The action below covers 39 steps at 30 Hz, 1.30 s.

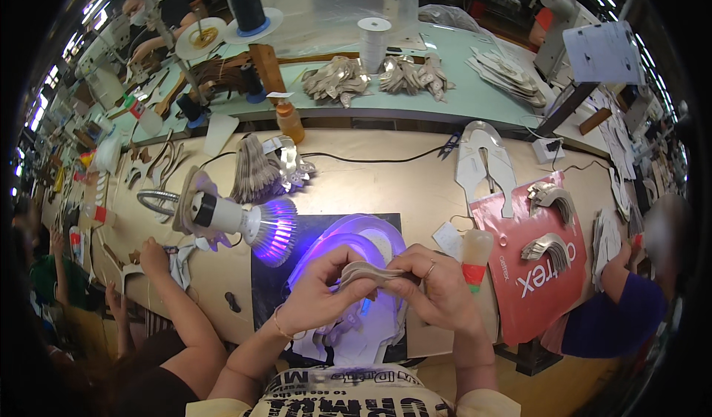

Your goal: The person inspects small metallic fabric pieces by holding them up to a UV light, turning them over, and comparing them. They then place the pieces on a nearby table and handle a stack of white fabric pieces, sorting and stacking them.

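Observation:
Between my two hands, a small stack of curved, beige, leather-like strips (pixel 371 272) is held above the work table. My left hand (pixel 315 300) pinches its left end with thumb and fingers. At the right end, my right hand (pixel 436 292) grips with the thumb underneath. Below them lie large pale curved pieces (pixel 380 233), lit purple, on a dark mat (pixel 268 297). More small pieces (pixel 326 337) show beneath my left wrist, partly hidden. A lamp (pixel 273 232) glowing violet stands just left of the hands.
A glue bottle (pixel 476 248) with a red band stands right of my hands, beside a red plastic bag (pixel 512 283) bearing two curved stacks (pixel 547 249). Bundled strips (pixel 256 169) lie behind the lamp. A co-worker's arm (pixel 182 298) reaches in at left; another person (pixel 615 313) sits at right.

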### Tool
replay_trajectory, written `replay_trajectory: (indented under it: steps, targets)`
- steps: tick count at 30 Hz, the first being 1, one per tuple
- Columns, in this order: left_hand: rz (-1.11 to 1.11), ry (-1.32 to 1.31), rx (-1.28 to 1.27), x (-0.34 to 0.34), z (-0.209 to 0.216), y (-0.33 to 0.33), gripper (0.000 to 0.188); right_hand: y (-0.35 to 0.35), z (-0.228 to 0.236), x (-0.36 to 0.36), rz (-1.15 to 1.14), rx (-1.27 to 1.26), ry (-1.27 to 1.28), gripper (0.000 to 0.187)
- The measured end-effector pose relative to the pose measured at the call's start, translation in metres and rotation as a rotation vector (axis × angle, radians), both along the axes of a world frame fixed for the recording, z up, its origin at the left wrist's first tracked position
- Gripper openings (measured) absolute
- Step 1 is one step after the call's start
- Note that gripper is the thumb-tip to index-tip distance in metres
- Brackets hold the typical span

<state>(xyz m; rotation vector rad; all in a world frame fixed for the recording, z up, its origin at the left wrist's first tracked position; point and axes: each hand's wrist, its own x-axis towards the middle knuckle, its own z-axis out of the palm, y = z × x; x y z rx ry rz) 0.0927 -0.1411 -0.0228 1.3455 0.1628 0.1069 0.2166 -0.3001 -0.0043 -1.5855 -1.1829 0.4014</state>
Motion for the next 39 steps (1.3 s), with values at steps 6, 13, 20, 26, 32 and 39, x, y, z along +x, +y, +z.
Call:
replay_trajectory:
  steps: [6,13,20,26,32,39]
  targets:
    - [-0.056,-0.153,0.055,-0.005,-0.001,0.006,0.022,-0.003,0.011,0.003,0.143,0.045,-0.002,0.019]
    - [-0.077,-0.074,0.064,-0.004,0.001,0.003,0.027,-0.006,0.022,0.005,0.043,0.043,-0.021,0.029]
    - [0.000,-0.125,-0.054,0.008,0.011,-0.003,0.028,0.004,0.027,0.010,-0.067,0.172,-0.406,0.026]
    - [-0.076,-0.109,-0.036,0.010,0.001,0.001,0.030,-0.003,0.017,0.012,-0.008,0.208,-0.367,0.024]
    - [-0.210,-0.139,0.011,0.005,-0.001,0.003,0.030,-0.012,0.008,0.012,0.055,0.230,-0.328,0.030]
    - [0.009,-0.149,0.254,0.007,0.000,-0.007,0.028,-0.008,0.005,0.007,-0.102,0.303,-0.406,0.024]
